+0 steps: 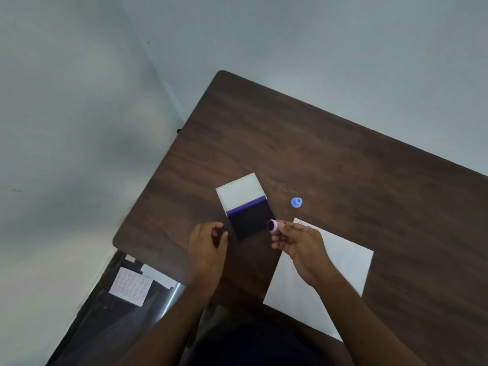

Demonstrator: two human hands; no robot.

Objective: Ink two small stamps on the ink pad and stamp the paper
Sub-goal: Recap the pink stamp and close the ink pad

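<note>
An open ink pad [252, 219] lies on the dark wooden table [330, 154], its dark inked half nearest me and its white lid [239, 194] folded back beyond. My right hand [298, 243] holds a small pink stamp [272, 225] by the fingertips, its inked face turned left, just off the pad's right corner. A white sheet of paper [346, 262] lies under and to the right of that hand, with a faint mark near its far corner. A small blue stamp [296, 202] stands alone beyond the paper. My left hand [207, 241] rests curled and empty beside the pad's left edge.
The table's left edge and rounded front corner [116, 241] are close to my left hand. Below that corner, on a dark surface, lies a pinkish sheet of small round dots [130, 285] with white papers beside it. A pale wall stands behind.
</note>
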